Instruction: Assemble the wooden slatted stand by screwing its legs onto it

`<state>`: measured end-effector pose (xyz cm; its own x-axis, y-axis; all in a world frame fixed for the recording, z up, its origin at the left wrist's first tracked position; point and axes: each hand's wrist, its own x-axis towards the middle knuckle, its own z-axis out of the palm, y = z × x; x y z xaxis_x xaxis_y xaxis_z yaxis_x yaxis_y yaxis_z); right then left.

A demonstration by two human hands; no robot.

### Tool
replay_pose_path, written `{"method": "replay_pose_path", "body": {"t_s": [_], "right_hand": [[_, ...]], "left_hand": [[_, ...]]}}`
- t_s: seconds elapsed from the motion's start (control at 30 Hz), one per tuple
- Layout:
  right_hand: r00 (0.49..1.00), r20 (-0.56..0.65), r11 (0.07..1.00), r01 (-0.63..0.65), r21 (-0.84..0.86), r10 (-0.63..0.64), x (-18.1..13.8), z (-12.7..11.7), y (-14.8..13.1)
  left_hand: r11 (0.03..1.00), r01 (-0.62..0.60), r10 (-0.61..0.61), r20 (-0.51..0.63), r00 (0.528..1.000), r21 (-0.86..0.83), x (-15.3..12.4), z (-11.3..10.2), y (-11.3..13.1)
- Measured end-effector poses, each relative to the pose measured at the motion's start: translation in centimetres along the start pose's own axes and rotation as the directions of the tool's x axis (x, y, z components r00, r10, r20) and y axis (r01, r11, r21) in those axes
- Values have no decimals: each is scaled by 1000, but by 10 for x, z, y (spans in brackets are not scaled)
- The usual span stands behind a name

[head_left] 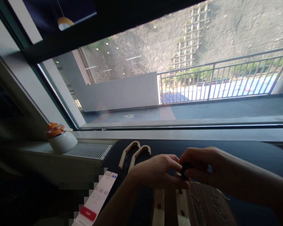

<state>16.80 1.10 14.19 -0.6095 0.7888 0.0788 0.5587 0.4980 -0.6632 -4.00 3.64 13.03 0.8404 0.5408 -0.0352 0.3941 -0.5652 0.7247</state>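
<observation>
My right hand [200, 163] pinches a small dark, rounded part [185, 170]; its exact kind is hard to make out in the shade. Close against it, my left hand [161, 169] curls its fingers around the far end of a pale wooden strip [182, 207] with dark holes. The fingertips of both hands nearly meet at the dark part. Alongside lies a second holed wooden strip [158, 207], and to the right a brown panel [209, 204] with small marks on its surface. My hands hide the far ends of these pieces.
Two hooked wooden pieces [129, 153] lie on the dark table [238, 150] beside thin dark rods [126, 164]. A phone [99, 196] showing a timer is at the left edge. A white pot with an orange top [62, 141] stands on the ledge by the window.
</observation>
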Motion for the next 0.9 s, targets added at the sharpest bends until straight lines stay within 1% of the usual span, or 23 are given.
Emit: {"method": "replay_pose_path", "body": {"t_s": [0.2, 0.37, 0.53, 0.63, 0.77, 0.8, 0.9], "right_hand": [[1000, -13, 999, 15, 35, -14, -1, -1, -6], [1000, 0, 996, 13, 85, -13, -1, -4, -7], [999, 29, 998, -39, 46, 38, 0, -1, -2], [999, 12, 999, -45, 27, 45, 1, 0, -2], [999, 9, 998, -34, 53, 33, 1, -2, -7], [1000, 3, 997, -20, 69, 19, 0, -2, -8], [999, -20, 993, 36, 114, -34, 0, -4, -10]], "left_hand": [[998, -33, 33, -13, 999, -44, -1, 0, -2], [998, 66, -65, 18, 998, -23, -1, -1, 0], [993, 113, -114, 35, 993, 25, -1, -1, 4], [996, 93, -93, 31, 995, 17, -1, -1, 4], [1000, 15, -15, 13, 1000, -23, -1, -1, 3], [1000, 22, -21, 14, 1000, -22, -1, -1, 3], [994, 107, -107, 31, 994, 3, -2, -2, 5]]}}
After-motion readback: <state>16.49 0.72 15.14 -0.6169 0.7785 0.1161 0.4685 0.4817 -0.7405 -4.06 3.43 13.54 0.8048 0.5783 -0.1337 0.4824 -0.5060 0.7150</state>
